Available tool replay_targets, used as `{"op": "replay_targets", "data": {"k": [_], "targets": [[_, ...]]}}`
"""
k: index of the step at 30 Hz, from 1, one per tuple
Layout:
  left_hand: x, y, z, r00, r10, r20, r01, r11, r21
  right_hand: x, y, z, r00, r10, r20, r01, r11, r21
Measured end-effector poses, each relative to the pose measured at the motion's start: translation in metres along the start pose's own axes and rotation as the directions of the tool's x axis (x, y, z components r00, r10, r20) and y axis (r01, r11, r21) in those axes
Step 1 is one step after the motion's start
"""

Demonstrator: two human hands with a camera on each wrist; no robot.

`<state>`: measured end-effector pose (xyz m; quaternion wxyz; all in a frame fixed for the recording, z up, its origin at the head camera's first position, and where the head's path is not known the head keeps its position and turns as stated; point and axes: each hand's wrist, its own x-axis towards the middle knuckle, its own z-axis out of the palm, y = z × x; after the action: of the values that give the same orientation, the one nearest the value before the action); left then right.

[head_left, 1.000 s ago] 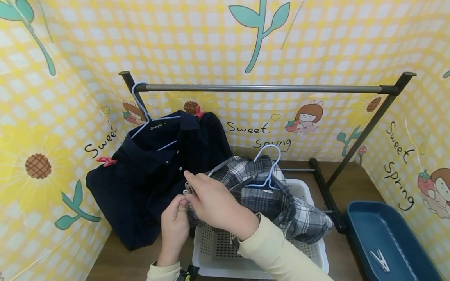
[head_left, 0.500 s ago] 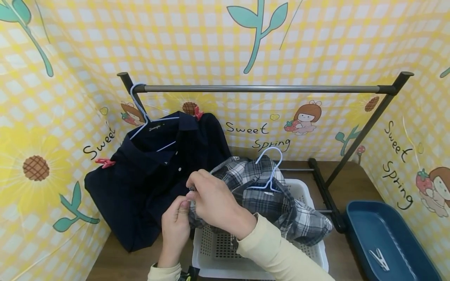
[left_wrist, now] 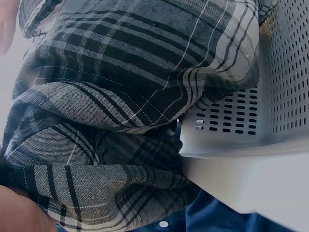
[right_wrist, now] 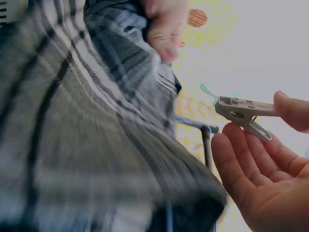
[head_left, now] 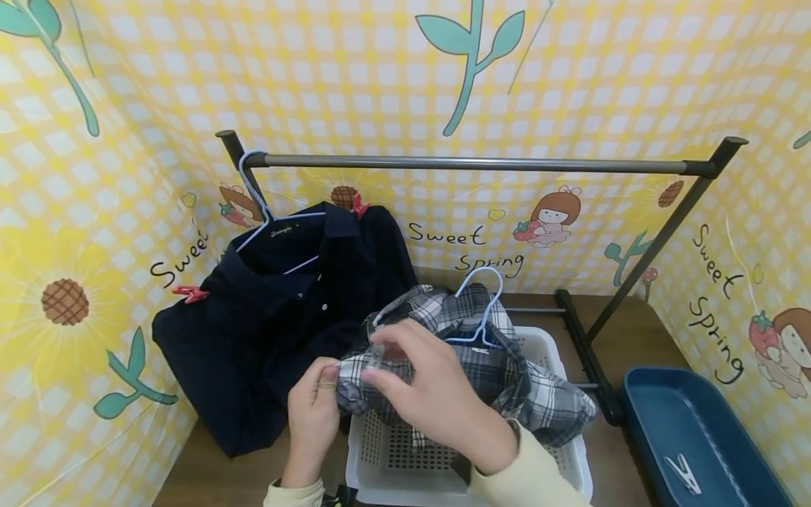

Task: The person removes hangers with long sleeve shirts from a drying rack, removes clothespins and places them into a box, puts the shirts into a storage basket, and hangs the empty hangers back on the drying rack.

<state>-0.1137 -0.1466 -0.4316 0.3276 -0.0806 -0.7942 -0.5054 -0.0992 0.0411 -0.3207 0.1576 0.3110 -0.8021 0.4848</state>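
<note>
A black, grey and white plaid shirt [head_left: 488,377] on a light blue hanger [head_left: 484,331] lies over a white perforated basket [head_left: 465,486]. My left hand [head_left: 315,408] pinches its shoulder at the left, thumb on top. My right hand [head_left: 437,391] is just right of it, over the cloth. Between its thumb and fingers it holds a pale clothespin [right_wrist: 244,111], its nose apart from the shirt in the right wrist view. The left wrist view shows loose plaid folds [left_wrist: 120,106] at the basket's edge, with part of the left hand at the lower left corner.
A dark navy shirt [head_left: 272,338] hangs at the left end of a clothes rack [head_left: 475,163], with red clothespins [head_left: 191,293] on its shoulders. At the right, a blue tray [head_left: 671,429] holds a white clothespin [head_left: 683,473]. Patterned yellow cloth surrounds the table.
My right hand has moved from beside the left fingertips rightward, carrying the clothespin away from the shirt's shoulder. The left hand keeps its pinch and has hardly moved.
</note>
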Motion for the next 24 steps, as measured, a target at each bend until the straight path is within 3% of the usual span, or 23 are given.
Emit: {"op": "replay_targets", "data": {"k": [6, 11, 17, 21, 24], "targets": [[0.001, 0.000, 0.000, 1.000, -0.011, -0.007, 0.010, 1.000, -0.025, -0.026, 0.004, -0.035, 0.994, -0.060, -0.086, 0.071, 0.989, 0.131], [0.001, -0.003, 0.001, 1.000, -0.025, -0.004, 0.024, 1.000, -0.018, -0.048, 0.015, -0.072, 0.983, -0.010, -0.182, 0.025, 0.997, 0.078], [0.002, -0.005, 0.000, 1.000, -0.017, -0.003, 0.017, 1.000, -0.025, -0.079, 0.030, -0.117, 0.933, 0.154, -0.324, -0.183, 0.981, -0.062], [0.002, -0.006, -0.001, 1.000, -0.012, -0.008, 0.012, 1.000, -0.026, -0.100, 0.047, -0.144, 0.888, 0.238, -0.393, -0.323, 0.932, -0.165], [0.002, -0.006, -0.001, 1.000, -0.007, -0.008, 0.007, 1.000, -0.028, -0.120, 0.063, -0.165, 0.852, 0.299, -0.430, -0.430, 0.869, -0.247]]}}
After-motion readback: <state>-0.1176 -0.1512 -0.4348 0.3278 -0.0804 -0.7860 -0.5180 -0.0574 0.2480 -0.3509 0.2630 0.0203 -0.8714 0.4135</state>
